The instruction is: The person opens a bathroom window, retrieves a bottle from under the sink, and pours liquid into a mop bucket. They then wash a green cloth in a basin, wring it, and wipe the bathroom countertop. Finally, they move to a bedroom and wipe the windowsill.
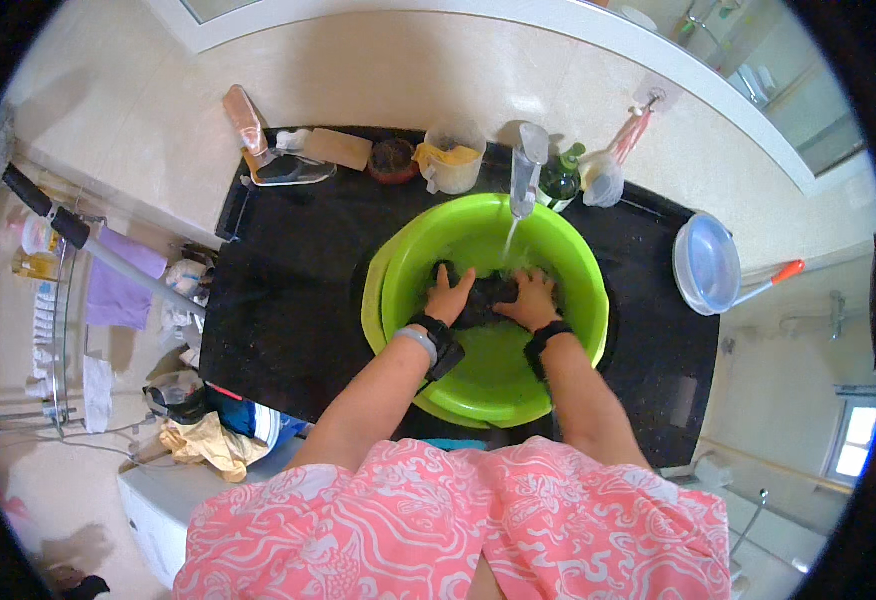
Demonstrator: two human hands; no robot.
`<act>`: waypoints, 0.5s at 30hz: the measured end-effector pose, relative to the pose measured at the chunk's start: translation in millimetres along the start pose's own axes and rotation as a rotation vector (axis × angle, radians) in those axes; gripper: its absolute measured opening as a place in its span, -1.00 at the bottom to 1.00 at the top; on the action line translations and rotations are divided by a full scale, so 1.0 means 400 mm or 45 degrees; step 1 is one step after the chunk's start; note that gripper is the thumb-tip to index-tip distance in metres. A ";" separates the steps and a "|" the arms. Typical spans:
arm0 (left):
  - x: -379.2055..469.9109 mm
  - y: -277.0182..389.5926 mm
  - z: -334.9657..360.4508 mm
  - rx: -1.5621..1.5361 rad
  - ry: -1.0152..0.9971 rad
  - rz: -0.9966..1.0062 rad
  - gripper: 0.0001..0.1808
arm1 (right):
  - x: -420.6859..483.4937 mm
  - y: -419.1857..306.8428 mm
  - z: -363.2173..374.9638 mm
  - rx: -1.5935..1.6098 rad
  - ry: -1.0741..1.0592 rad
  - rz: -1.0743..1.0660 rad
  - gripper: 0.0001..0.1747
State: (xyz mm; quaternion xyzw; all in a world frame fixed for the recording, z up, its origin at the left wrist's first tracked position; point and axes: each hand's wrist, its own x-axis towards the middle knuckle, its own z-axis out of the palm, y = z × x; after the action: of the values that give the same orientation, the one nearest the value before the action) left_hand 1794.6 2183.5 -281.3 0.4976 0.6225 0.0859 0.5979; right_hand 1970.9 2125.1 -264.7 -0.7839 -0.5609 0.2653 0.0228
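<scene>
A lime-green plastic basin (pixel 483 409) stands under a metal faucet (pixel 528 161), and water runs from the spout into it. Dark wet cloth (pixel 483 300) lies in the water. At the cloth's left end is my left hand (pixel 449 294), thumb and fingers spread. My right hand (pixel 531 300) rests on its right part, fingers apart and partly in the water. Whether either hand grips the cloth beneath the surface cannot be told. Both wrists wear black bands, the left one also a pale ring. A second yellow-green rim shows along the basin's left side.
Along the back of the black countertop (pixel 280 300) stand a frosted plastic tub (pixel 456 161), a dark red bowl (pixel 393 161) and a green pump bottle (pixel 560 178). Clear plastic bowls (pixel 706 262) and an orange-handled brush (pixel 772 281) are at right. A grey pole (pixel 141 277) slants in from the left.
</scene>
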 end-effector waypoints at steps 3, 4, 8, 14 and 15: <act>-0.003 0.004 0.032 -0.263 0.063 -0.119 0.01 | 0.024 -0.029 0.051 0.444 0.125 0.084 -0.32; -0.003 0.005 0.034 -0.493 -0.070 -0.178 -0.11 | 0.030 -0.038 0.057 0.696 0.049 0.132 -0.35; -0.006 0.004 0.059 -1.473 -0.564 -0.372 -0.33 | 0.028 -0.086 0.040 1.720 -0.251 0.139 -0.59; -0.024 -0.012 0.064 -1.682 -0.603 -0.080 -0.54 | -0.042 -0.171 -0.011 1.128 0.389 -0.367 -0.77; -0.029 -0.009 0.059 -1.578 -0.553 -0.031 -0.58 | -0.047 -0.172 -0.019 0.997 0.460 -0.461 -0.78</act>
State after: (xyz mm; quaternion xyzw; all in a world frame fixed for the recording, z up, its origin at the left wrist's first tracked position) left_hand 1809.8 2161.6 -282.5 0.0600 0.3284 0.3194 0.8869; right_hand 1910.3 2135.7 -227.8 -0.6395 -0.5334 0.3079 0.4601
